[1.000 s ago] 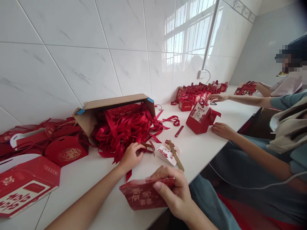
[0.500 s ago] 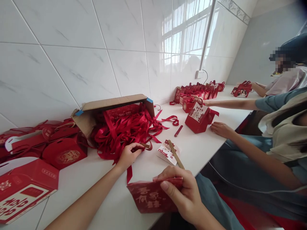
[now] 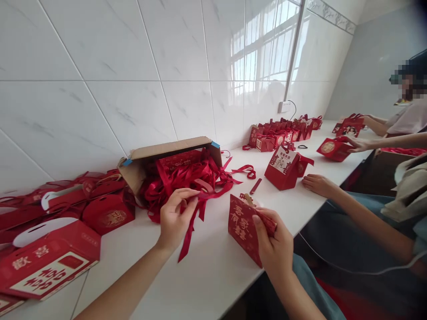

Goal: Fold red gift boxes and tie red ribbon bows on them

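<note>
My left hand (image 3: 175, 215) pinches a red ribbon (image 3: 188, 231) lifted out of the tangle of red ribbons (image 3: 187, 178) that spills from a tipped cardboard box (image 3: 167, 151). The ribbon's loose end hangs down below my fingers. My right hand (image 3: 271, 242) grips a red paper gift box (image 3: 242, 224) with gold characters, held upright at the white counter's (image 3: 207, 271) front edge.
Flat and folded red boxes (image 3: 50, 258) pile up at the left. A finished red box (image 3: 283, 166) stands mid-counter by a neighbour's hand (image 3: 316, 183); more boxes (image 3: 283, 131) line the tiled wall. Two other people work at the right.
My left hand pulled a ribbon up out of the pile. My right hand raised the red box from low and flat to upright and moved it right.
</note>
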Tool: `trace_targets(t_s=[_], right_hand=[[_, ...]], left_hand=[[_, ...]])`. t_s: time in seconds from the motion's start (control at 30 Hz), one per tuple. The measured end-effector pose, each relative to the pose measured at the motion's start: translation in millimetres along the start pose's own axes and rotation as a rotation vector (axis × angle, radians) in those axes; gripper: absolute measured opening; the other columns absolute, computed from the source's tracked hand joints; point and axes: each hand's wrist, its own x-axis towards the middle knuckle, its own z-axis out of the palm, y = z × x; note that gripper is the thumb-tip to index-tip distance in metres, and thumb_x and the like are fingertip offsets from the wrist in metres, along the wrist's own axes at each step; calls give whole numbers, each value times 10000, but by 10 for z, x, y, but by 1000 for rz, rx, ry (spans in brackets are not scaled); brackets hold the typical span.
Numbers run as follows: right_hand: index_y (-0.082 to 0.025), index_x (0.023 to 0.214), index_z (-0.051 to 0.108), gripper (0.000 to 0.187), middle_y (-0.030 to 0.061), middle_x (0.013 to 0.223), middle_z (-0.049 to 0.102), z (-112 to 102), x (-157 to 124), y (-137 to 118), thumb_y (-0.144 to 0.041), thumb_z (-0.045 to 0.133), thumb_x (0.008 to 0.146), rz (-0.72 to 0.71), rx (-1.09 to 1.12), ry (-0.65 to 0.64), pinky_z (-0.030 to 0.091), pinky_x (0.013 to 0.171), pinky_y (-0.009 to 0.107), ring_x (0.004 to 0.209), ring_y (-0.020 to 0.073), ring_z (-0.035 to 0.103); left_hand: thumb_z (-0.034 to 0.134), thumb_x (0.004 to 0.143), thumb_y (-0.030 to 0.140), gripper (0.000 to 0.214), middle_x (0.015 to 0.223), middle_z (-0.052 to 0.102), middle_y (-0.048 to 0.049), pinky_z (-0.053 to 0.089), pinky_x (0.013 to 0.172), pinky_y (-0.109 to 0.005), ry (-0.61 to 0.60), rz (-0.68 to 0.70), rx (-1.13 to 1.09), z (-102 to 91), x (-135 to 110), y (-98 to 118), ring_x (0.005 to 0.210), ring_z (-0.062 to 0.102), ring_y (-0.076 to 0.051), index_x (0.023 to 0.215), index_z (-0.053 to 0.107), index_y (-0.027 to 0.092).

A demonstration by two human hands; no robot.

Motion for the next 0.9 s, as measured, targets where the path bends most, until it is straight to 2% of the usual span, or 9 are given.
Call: trace_targets(t_s=[0.03,0.13,0.23,0.3,0.37,0.5,0.6,0.73,0.9], right_hand=[[-201,916,633,149,81,952,686,7,4,27,-324,551,906,-6,6,-32,513,808,363,915,228,647],[-196,1091,596,248,137,1204,589,-21,28,52,-345,462,945,-9,-8,-84,433,967,472,1159,265,544],[-191,1303,484,391,171,1418,409,-140,36,-44,-347,443,947,-47,-47,39,310,1042,587,1330,317,368],[-211,1291,508,369,152,1407,417,-249,12,-171,-271,492,927,-130,10,141,331,1038,569,1312,314,394],[-233,1176,597,310,115,1235,549,-348,-30,-319,-138,545,885,-239,95,133,460,945,445,1146,259,550],[-226,1038,639,303,56,919,645,-399,-100,-551,-14,567,834,-334,123,-215,549,660,250,790,156,651],[-200,986,634,206,54,865,664,-306,-117,-591,-61,586,842,-263,31,-355,551,620,216,712,138,648],[-180,908,652,130,51,841,680,-171,-140,-530,-98,564,860,-141,34,-385,543,586,173,680,118,652],[-174,920,666,94,30,749,687,-100,-176,-464,-176,589,866,40,198,-434,543,556,170,604,113,654]], left_hand=[[692,787,231,98,955,698,-30,530,850,-285,-26,135,66,-25,-26,92,913,656,-167,867,749,238],[638,807,70,288,984,680,-27,542,800,-266,-159,625,314,-93,-110,309,893,651,-150,976,734,283],[588,836,43,377,1052,677,-57,557,808,-311,-309,837,407,-130,-172,415,974,645,-188,1113,674,285],[540,873,56,370,1066,686,-75,558,829,-338,-411,883,389,-129,-197,444,1022,643,-205,1154,649,272],[529,897,81,337,1058,703,-79,554,853,-341,-503,930,370,-113,-221,466,1032,651,-204,1158,646,260],[604,886,139,306,1040,733,-66,544,893,-306,-641,897,364,-76,-276,522,1014,670,-185,1177,625,232],[627,867,123,323,1038,737,-88,541,912,-308,-685,889,378,-69,-297,540,1039,661,-193,1184,597,176],[552,872,37,293,1057,720,-137,545,916,-378,-642,1001,328,-72,-299,466,1052,647,-213,1151,570,125],[555,849,-14,433,1111,681,-153,569,878,-338,-587,841,221,-38,-346,379,1059,642,-187,1238,468,156]])
